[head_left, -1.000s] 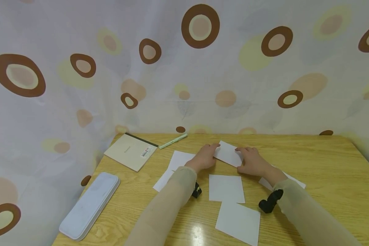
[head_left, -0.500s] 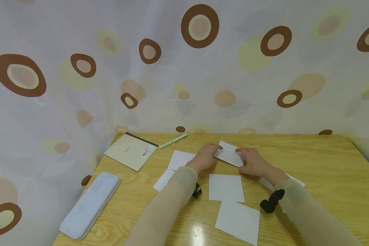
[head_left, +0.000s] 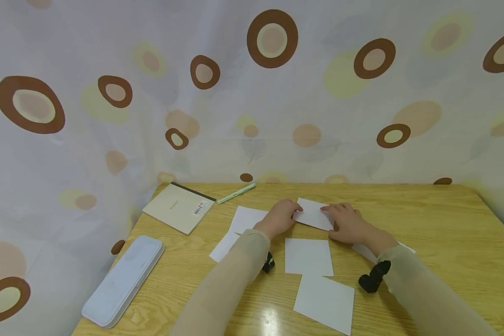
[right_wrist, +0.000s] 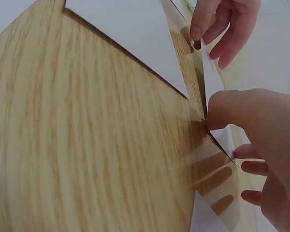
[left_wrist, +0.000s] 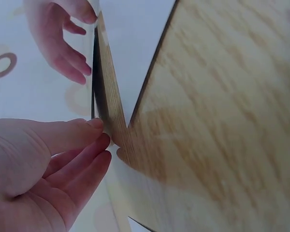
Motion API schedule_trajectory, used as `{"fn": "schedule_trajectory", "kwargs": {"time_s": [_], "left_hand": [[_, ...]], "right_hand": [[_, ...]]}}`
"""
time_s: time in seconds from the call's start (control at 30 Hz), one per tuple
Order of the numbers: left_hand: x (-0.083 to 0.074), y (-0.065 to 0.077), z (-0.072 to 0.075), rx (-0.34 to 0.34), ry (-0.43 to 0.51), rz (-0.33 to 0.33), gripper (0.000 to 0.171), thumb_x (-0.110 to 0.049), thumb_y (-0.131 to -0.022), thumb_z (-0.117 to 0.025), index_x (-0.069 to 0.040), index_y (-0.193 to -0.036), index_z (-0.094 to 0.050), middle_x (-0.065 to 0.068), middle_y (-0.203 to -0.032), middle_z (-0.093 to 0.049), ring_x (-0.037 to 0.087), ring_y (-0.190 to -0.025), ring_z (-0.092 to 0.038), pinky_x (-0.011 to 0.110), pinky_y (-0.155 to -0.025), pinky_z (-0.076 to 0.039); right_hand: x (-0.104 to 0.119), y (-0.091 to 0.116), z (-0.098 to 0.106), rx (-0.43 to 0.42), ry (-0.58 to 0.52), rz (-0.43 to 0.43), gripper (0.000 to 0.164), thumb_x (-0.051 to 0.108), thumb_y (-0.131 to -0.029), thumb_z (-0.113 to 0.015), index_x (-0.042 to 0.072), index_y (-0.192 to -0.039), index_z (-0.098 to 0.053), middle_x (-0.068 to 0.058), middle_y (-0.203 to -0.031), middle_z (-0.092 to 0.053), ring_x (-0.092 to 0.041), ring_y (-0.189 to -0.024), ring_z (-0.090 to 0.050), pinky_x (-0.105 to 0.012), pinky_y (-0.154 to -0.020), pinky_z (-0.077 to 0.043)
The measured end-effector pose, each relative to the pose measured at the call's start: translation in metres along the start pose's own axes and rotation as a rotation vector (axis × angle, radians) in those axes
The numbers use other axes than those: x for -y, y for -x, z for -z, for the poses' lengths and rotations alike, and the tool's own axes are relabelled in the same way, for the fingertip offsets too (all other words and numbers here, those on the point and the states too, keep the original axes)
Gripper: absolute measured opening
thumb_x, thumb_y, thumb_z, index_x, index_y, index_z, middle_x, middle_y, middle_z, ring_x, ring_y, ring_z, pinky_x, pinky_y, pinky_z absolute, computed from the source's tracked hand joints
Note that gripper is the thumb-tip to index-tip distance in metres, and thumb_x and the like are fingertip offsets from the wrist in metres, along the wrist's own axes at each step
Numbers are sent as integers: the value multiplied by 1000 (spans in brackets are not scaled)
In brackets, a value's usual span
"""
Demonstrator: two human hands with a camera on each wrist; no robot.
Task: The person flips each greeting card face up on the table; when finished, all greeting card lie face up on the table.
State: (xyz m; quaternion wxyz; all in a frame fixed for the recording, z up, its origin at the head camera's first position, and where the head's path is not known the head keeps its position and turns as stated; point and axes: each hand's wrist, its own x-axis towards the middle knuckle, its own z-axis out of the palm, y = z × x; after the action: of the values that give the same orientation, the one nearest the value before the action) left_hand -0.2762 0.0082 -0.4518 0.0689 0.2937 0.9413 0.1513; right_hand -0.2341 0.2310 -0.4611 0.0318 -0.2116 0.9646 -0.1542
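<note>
Via the cameras I log the white card (head_left: 313, 216) at far centre of the table (head_left: 428, 210), left hand (head_left: 280, 218) pinching its left edge, right hand (head_left: 349, 224) its right; I judge it light, stiffish, crease-prone, best held by opposite edges.

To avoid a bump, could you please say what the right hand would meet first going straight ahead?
Beyond the white rectangular paper sheet it holds, the right hand would probably meet the left hand; depth is unclear.
</note>
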Motion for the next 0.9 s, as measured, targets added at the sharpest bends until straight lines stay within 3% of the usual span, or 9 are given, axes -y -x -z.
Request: {"fn": "schedule_trajectory", "kwargs": {"time_s": [0.37,0.7,0.9], "left_hand": [[3,5,1,-29,40,-12,22,-7,-97,-62,-9,-117,-71,5,-121,-69,17,-113,-64,24,-97,-50],[5,7,4,-72,28,3,20,-11,-99,-59,-12,-114,-73,1,-119,-72,16,-116,-64,25,-100,-50],[4,9,6,-84,38,3,20,-12,-99,-58,-12,-114,-72,2,-119,-72,17,-116,-64,26,-99,-50]], "right_hand": [[-5,4,0,-40,-26,-21,47,23,-86,-67,3,-126,-55,-23,-132,-58,-51,-129,-41,-75,-93,-35],[-12,7,-1,-63,-42,-45,41,31,-94,-60,1,-121,-55,-23,-124,-62,-50,-125,-45,-70,-93,-39],[-12,10,1,-64,-76,-44,37,30,-97,-55,2,-122,-56,-22,-127,-61,-51,-127,-44,-72,-95,-36]]}}
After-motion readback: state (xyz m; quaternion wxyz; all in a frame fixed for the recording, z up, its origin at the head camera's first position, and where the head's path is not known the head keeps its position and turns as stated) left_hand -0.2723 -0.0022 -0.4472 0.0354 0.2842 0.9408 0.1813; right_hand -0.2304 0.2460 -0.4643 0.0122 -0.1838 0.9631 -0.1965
